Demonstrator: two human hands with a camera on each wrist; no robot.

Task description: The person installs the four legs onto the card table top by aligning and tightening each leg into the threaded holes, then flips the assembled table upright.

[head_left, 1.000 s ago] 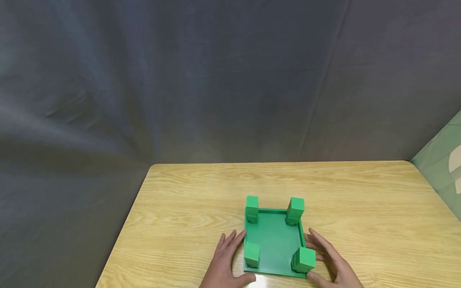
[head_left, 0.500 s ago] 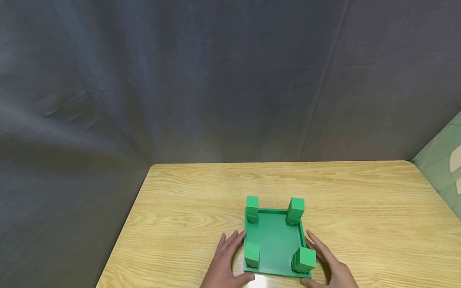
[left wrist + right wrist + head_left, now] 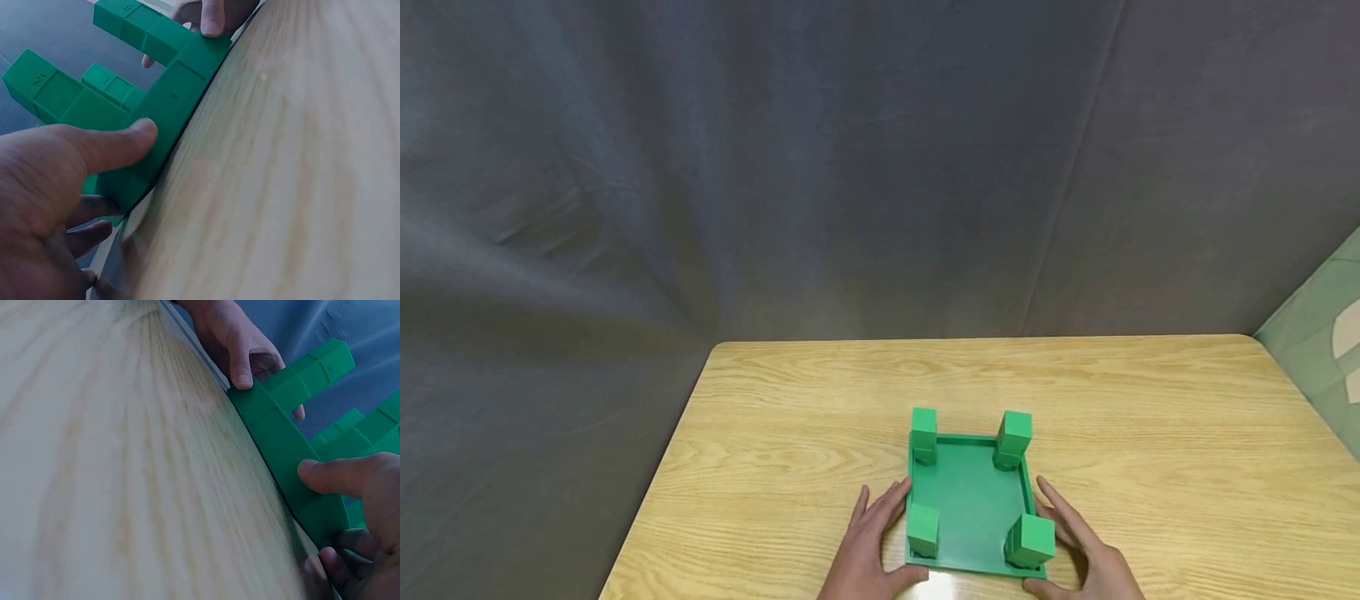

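Note:
A square green tray (image 3: pixel 973 500) with low walls lies on the table, a block-like post rising at each corner, such as the front right post (image 3: pixel 1034 537). My left hand (image 3: pixel 867 550) grips its front left corner: the thumb (image 3: pixel 122 145) presses the front wall and the fingers lie along the left side. At the opposite front corner my right hand (image 3: pixel 1093 560) holds the tray likewise, thumb (image 3: pixel 331 475) on the front wall, fingers at the right side. Small embossed numbers mark some posts in the wrist views. Some fingertips are hidden behind the tray.
The wood-grain table (image 3: pixel 790 417) has rounded far corners. Behind it and on the left hangs a dark grey curtain (image 3: pixel 880 167). A pale green patterned surface (image 3: pixel 1318 333) shows past the table's right edge.
My right hand has shifted a little left, its thumb sliding along the tray's front edge away from the corner. The tray has moved very slightly left; my left hand stays almost in place.

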